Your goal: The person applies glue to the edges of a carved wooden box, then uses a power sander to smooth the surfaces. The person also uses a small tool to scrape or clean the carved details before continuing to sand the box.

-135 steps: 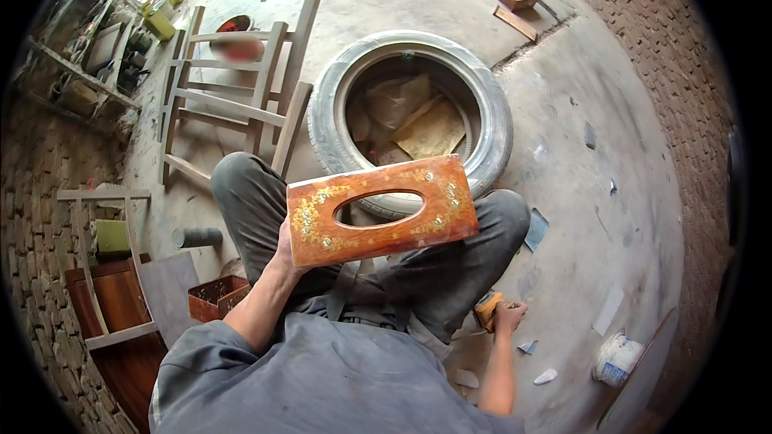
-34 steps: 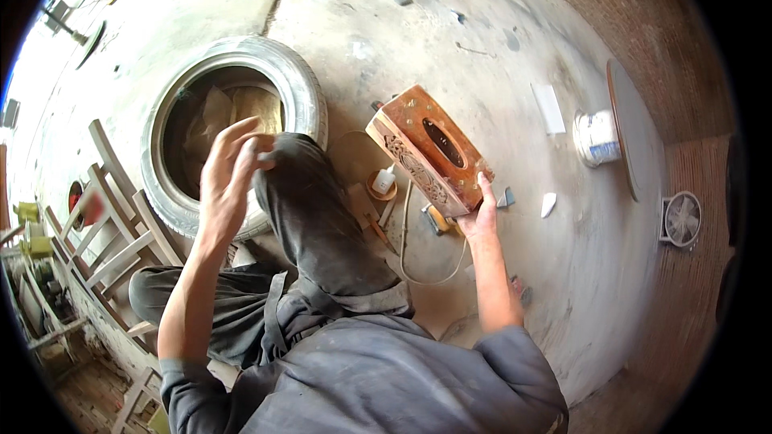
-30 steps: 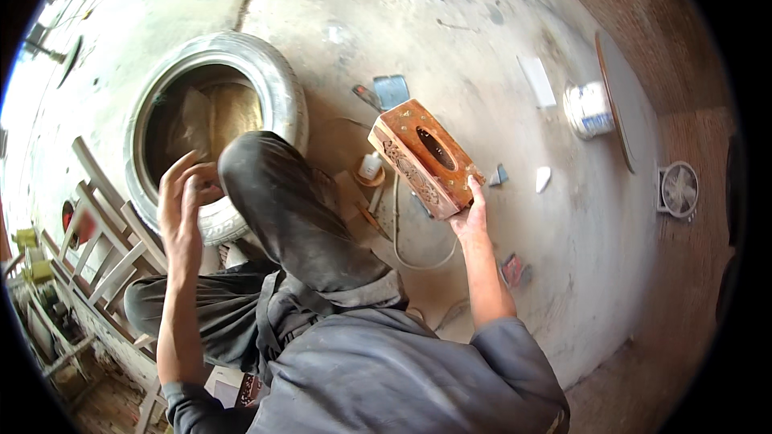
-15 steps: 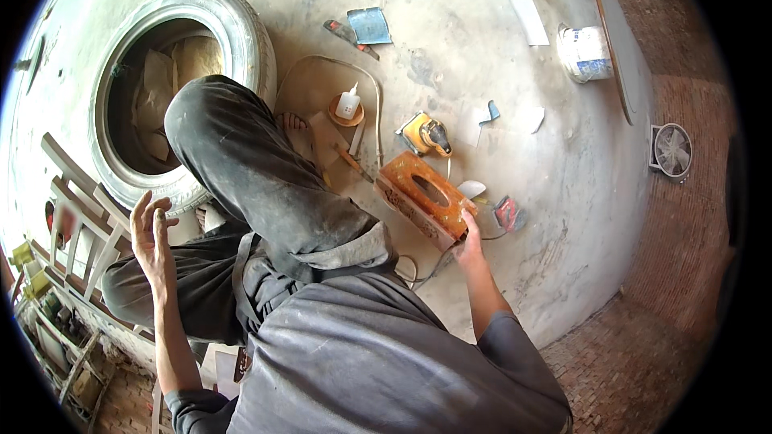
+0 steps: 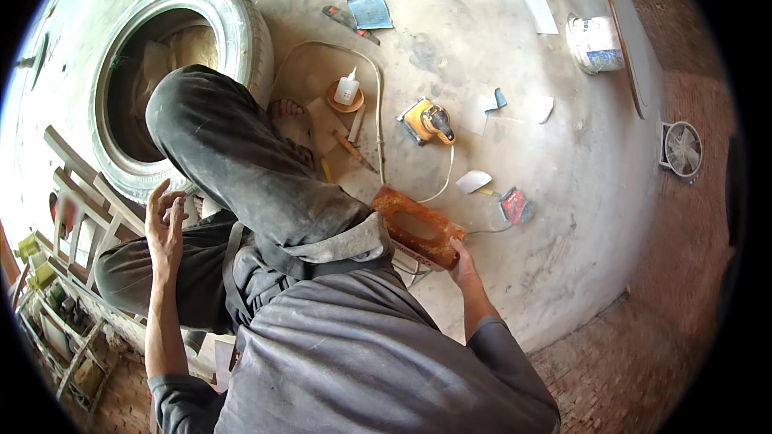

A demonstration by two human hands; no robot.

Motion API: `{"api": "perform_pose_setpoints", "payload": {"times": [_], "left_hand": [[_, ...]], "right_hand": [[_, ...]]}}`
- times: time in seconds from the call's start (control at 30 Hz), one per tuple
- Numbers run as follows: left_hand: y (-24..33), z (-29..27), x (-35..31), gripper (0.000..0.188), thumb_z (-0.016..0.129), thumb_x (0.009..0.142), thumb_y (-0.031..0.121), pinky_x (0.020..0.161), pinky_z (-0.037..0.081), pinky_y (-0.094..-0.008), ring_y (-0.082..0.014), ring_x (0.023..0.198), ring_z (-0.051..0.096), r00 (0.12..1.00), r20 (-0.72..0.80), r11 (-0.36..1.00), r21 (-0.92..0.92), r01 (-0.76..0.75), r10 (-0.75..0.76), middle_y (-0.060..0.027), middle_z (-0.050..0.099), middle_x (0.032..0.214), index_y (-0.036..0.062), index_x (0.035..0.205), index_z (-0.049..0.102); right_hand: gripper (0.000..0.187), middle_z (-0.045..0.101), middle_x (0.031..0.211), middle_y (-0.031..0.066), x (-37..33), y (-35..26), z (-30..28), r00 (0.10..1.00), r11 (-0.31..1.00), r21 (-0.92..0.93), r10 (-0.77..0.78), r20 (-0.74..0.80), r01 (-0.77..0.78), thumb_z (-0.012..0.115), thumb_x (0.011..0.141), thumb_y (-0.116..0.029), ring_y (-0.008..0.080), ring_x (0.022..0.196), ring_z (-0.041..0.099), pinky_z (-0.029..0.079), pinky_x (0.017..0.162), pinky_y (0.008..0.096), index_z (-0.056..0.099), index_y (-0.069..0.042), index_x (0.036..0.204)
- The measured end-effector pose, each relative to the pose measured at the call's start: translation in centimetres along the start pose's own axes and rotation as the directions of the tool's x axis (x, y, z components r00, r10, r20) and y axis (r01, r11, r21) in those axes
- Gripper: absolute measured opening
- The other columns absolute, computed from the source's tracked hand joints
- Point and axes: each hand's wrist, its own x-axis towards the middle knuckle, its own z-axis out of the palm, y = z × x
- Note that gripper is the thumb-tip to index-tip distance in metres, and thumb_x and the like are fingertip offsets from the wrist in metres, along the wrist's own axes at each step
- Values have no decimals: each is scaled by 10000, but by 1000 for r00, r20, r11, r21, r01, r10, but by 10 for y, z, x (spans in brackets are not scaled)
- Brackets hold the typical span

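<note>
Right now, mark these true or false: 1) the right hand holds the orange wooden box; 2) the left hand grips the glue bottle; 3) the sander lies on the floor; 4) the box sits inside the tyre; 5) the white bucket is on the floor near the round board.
1) True: the right hand holds the orange wooden box at its near end, low beside the knee.
2) False: the left hand is open and empty, raised near the tyre; the glue bottle stands apart on the floor.
3) True: the sander lies on the floor.
4) False: the box is outside the tyre, on the person's right.
5) True: the white bucket lies beside the round board.
</note>
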Motion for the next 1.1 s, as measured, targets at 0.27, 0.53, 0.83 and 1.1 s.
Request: {"api": "perform_pose_setpoints", "payload": {"times": [0.27,0.53,0.83,1.1], "left_hand": [[22,1,-15,433,602,1089,144,917,541,-300,-155,1119,649,998,-60,1000,4,6,-6,-98,696,1208,56,1505,516],[28,31,-55,419,614,1071,48,906,511,-257,-96,1027,618,993,-108,994,-101,31,-42,-73,678,1194,44,1481,527],[63,47,-108,343,644,1039,73,929,572,-353,-209,1056,724,962,-263,983,-180,19,-67,-135,754,1126,19,1374,598],[-5,100,-261,257,639,1065,96,910,531,-304,-145,1008,646,365,-886,957,-282,62,-285,-78,706,1112,17,1308,612]], "right_hand": [[618,544,1541,78,11,14,-19,988,994,11,106,112,-108,717,1002,-363,282,1428,511,443,1167,483,484,-163,1539],[733,550,1542,70,29,33,-28,990,994,-69,94,107,-87,723,974,-545,281,1411,521,437,1157,469,481,-151,1542],[633,596,1458,145,57,-22,101,862,979,-100,203,465,-176,697,1012,-423,299,1349,557,460,1100,477,524,-35,1482],[566,632,1355,177,116,-119,209,955,817,-547,-15,296,182,700,1014,-362,319,1236,619,525,999,483,546,-13,1432]]}}
